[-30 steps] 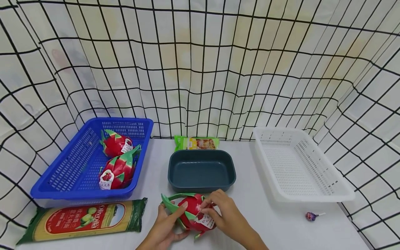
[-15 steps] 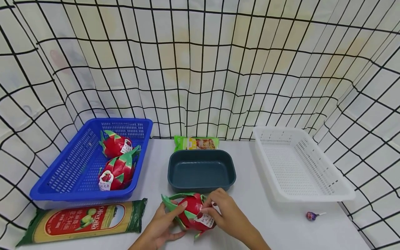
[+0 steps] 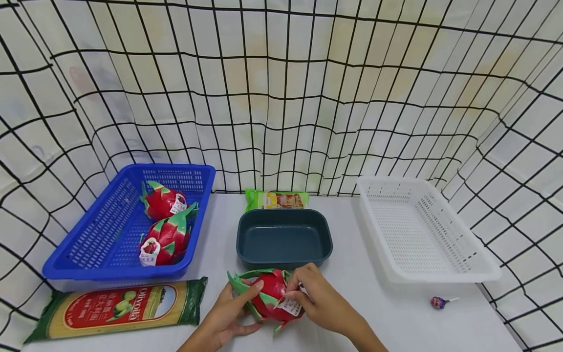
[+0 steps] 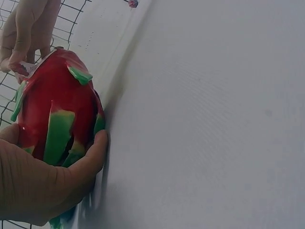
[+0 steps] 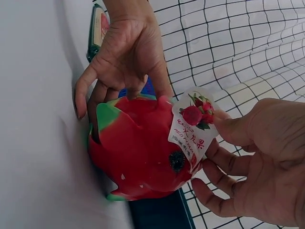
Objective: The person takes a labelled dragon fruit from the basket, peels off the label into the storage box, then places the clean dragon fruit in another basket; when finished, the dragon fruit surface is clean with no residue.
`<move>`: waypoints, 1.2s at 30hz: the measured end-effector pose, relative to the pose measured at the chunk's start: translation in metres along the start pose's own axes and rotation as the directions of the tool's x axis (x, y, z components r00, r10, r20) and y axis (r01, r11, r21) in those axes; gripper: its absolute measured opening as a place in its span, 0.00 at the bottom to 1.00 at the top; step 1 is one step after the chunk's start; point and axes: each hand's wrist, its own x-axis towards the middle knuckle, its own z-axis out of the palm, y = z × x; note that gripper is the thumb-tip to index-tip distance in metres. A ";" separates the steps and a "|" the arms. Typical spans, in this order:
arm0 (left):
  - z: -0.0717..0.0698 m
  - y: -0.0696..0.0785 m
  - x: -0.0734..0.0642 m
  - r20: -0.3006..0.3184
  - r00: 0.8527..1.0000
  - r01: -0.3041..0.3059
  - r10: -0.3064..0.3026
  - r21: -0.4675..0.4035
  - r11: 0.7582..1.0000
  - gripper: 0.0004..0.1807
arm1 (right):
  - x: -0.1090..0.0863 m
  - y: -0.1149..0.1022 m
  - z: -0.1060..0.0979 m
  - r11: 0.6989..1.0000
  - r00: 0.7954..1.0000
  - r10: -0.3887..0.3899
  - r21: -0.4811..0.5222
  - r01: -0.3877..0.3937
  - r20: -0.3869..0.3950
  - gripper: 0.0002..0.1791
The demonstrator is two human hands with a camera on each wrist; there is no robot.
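Observation:
A red dragon fruit (image 3: pixel 269 288) with green scales lies on its side at the near middle of the table. My left hand (image 3: pixel 228 313) grips it round its left end, thumb on top, as the left wrist view also shows. At the other end my right hand (image 3: pixel 318 303) pinches the edge of a white sticker (image 5: pixel 193 129) printed with dragon fruit pictures. Part of that sticker stands up off the skin; its lower part still lies against the fruit. Two more dragon fruits (image 3: pixel 164 239) with white stickers sit in the blue basket (image 3: pixel 83 271).
Just beyond the fruit stands a dark teal dish (image 3: pixel 283 264), with a green snack packet (image 3: pixel 277 199) behind it. A pasta bag (image 3: pixel 119 308) lies left, a white basket (image 3: pixel 444 278) and a lollipop (image 3: pixel 438 302) right. Black wire mesh (image 3: pixel 286 98) surrounds the table.
Both hands keep their hold with little movement. My left forearm has shifted slightly left, and my right forearm slightly right. The baskets, dish and packages have stayed put.

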 end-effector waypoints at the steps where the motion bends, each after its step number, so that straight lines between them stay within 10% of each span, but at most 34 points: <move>1: 0.000 0.000 0.000 -0.001 1.000 0.000 0.000 -0.003 1.000 0.48 | 0.000 0.001 -0.002 1.000 1.000 0.003 0.012 -0.003 0.007 0.06; 14: -0.002 0.001 0.002 0.005 1.000 0.002 -0.002 -0.031 1.000 0.47 | -0.003 0.012 -0.016 0.969 0.995 0.029 0.243 -0.050 0.090 0.10; 23: -0.003 0.000 0.002 0.018 1.000 0.005 -0.005 -0.037 0.999 0.48 | -0.004 0.021 -0.023 0.893 0.985 0.053 0.434 -0.119 0.162 0.08; 36: -0.003 -0.001 0.000 0.036 0.999 -0.007 0.008 -0.033 0.999 0.47 | 0.004 0.014 -0.028 0.868 0.983 0.085 0.473 -0.153 0.162 0.09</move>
